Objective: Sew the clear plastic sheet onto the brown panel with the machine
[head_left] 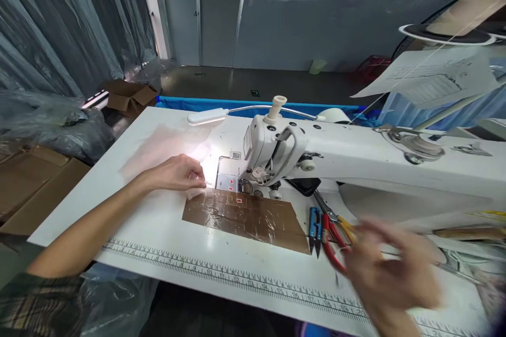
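Note:
My left hand rests on the white sewing table just left of the needle plate. Its fingers are pinched together at the edge of a sheer pale pink fabric, which spreads out behind it. A sewing machine stands to the right of that hand. In front of the plate, a brown taped sheet lies flat. My right hand is smeared by motion above the table's right side, close to red-handled scissors and a yellow-handled tool. Blue thread snips lie beside the scissors.
A printed ruler runs along the table's front edge. Cardboard boxes and plastic bags stand at the left. A thread stand with a cone and a hanging paper sheet rise at the right. A small lamp lights the sewing area.

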The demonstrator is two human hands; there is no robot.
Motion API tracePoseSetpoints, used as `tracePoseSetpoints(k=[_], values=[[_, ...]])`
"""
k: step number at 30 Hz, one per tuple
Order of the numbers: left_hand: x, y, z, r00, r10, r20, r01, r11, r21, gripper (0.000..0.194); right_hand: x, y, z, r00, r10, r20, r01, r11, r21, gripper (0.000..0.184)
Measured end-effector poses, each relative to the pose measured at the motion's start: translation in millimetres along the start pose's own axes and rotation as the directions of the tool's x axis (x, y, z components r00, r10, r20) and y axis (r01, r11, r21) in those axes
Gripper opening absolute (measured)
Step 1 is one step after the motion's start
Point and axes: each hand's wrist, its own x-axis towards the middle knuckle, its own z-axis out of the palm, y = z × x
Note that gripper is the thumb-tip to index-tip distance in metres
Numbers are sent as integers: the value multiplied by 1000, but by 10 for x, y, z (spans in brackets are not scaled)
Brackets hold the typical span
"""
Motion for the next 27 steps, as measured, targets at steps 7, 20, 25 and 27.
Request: tracePoseSetpoints(k=[7,20,25,27], values=[[22,96,213,997,73,12,-71,988,-135,25,105,-720,890,802,-164,575,-84,921,380,42],[178,-49,235,992,66,-112,-92,967,-240,26,283,-727,1121,602,186,776,-679,631,375,34],[185,-23,278,997,64,-45,-76,930,-359,27,381,-799,1156,587,220,780,-731,559,392,37],[196,-65,264,997,52,-58,-69,933,-353,27,381,-844,1233,567,300,767,-780,493,384,32]])
